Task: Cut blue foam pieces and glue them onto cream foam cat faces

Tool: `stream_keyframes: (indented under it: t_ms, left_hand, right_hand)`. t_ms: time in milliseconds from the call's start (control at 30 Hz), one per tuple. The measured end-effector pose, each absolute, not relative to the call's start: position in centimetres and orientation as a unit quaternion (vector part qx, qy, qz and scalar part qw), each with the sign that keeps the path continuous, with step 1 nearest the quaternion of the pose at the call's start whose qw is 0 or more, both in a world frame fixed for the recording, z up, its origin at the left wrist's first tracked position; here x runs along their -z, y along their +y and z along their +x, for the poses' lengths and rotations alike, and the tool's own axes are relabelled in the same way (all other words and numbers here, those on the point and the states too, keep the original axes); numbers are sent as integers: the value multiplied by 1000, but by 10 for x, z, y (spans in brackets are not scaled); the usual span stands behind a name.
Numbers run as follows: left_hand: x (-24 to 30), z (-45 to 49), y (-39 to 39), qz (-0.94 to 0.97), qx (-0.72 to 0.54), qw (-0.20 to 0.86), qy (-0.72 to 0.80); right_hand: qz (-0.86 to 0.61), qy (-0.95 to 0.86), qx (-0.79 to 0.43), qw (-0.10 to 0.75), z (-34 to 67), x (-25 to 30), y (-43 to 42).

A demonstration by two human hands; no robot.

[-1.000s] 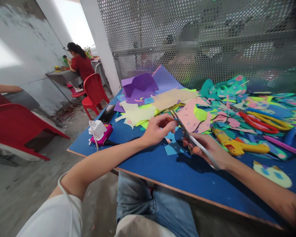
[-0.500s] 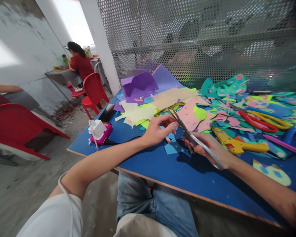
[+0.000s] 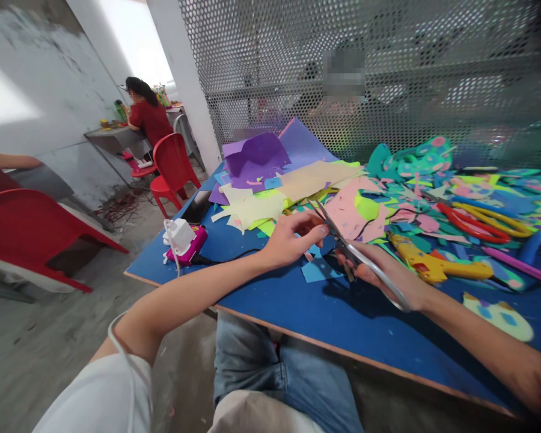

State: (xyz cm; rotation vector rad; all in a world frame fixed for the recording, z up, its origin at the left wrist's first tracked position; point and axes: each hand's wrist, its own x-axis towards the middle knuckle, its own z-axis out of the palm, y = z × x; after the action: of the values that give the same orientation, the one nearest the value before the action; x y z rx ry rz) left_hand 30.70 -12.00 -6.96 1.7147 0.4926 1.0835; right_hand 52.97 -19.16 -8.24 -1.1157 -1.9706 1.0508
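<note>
My right hand (image 3: 374, 270) is closed around the handles of a pair of scissors (image 3: 336, 231), whose blades are parted and point up and to the left. My left hand (image 3: 295, 237) is curled at the blades, thumb and fingers pinched together. Whatever lies in that pinch is too small and dark to make out. Below the hands, a piece of light blue foam sheet (image 3: 320, 269) lies on the blue table (image 3: 270, 300). Just beyond the hands are pink (image 3: 345, 207) and cream foam sheets (image 3: 255, 209).
A yellow glue gun (image 3: 437, 261) and red-handled scissors (image 3: 471, 222) lie to the right among foam scraps. On the left stand a pink power strip with a white plug (image 3: 180, 237) and a phone (image 3: 197, 207). Perforated metal mesh (image 3: 275, 72) closes the back. A person (image 3: 148, 117) sits farther off.
Both hands and the scissors keep nearly the same pose. The whole view has shifted very slightly. A blurred patch now shows behind the mesh.
</note>
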Motion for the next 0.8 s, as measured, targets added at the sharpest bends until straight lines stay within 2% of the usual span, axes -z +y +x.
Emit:
stream_keyframes:
  t_ms: [267,467,633,800]
  left_hand:
    - [70,306,-117,697,-455,517,200]
    - [78,311,-108,682,-445,542,207]
    - [81,312,-107,709,-427,517,218]
    - [77,312,-115,655,-365,623,222]
  right_hand:
    - [-494,-675,-435,334,521,86,-191]
    - [-560,-608,-352,439,522,83,-182]
    - [-566,-593,-306,484,527,80,-179]
    - [-557,-610,-280,490,523,81,-177]
